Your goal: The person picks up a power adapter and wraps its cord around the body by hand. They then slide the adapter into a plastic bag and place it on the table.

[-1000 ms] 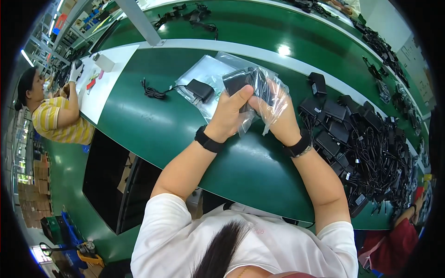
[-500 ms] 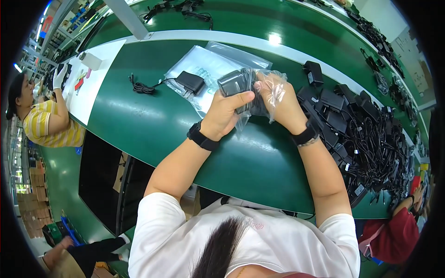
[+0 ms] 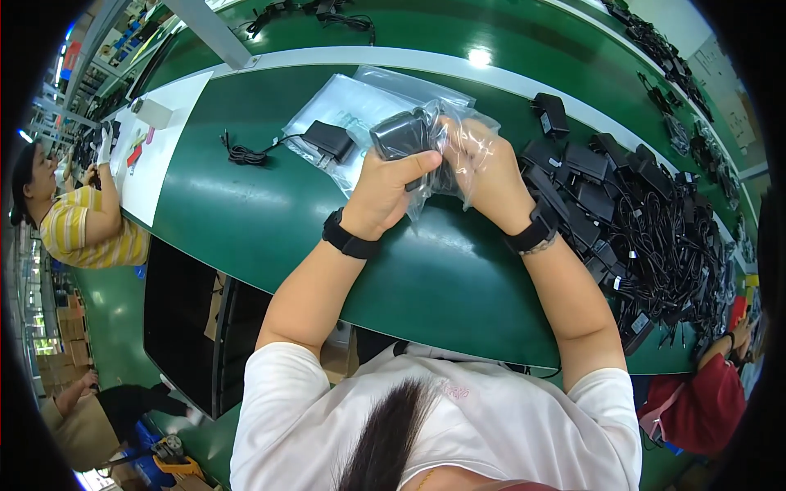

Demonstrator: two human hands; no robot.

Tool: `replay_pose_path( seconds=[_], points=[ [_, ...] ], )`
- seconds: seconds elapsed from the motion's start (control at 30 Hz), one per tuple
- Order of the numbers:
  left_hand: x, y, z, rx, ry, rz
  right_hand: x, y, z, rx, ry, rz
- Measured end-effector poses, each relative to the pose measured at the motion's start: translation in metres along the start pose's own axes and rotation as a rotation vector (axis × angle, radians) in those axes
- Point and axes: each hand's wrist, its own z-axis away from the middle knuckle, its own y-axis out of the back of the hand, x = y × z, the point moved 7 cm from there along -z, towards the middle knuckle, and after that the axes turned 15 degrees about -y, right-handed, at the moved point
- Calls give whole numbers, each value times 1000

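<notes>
A black power adapter (image 3: 399, 135) sits inside a clear plastic bag (image 3: 416, 204) above the green table. My left hand (image 3: 381, 192) is closed round the bagged adapter, thumb across its front. Crumpled plastic covers the fingers of my right hand (image 3: 490, 168), which are curled at the bag's other end; what they pinch there is partly hidden. Beyond my hands lies a stack of flat clear bags (image 3: 327, 102). Another black adapter (image 3: 329, 139) rests on the stack's left part, its coiled cable (image 3: 244, 155) lying on the table.
A large heap of black adapters and cables (image 3: 647, 221) covers the table at right, with a single adapter (image 3: 550, 116) behind it. A metal post (image 3: 209, 33) rises at the far left. A co-worker in yellow stripes (image 3: 86, 225) is at left, a red-sleeved person (image 3: 700, 409) at right.
My hands and the bagged adapter shift slightly left in view, along with the whole scene. The grip looks the same. A person at lower left has moved.
</notes>
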Motion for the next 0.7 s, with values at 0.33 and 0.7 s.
replay_pose_path(
  seconds=[0.33,0.7],
  points=[
    [24,26,-9,198,-88,143,7,11,-8,-103,-250,-368],
    [21,17,-7,126,0,362,17,30,-31,-148,-472,-801]
  ],
)
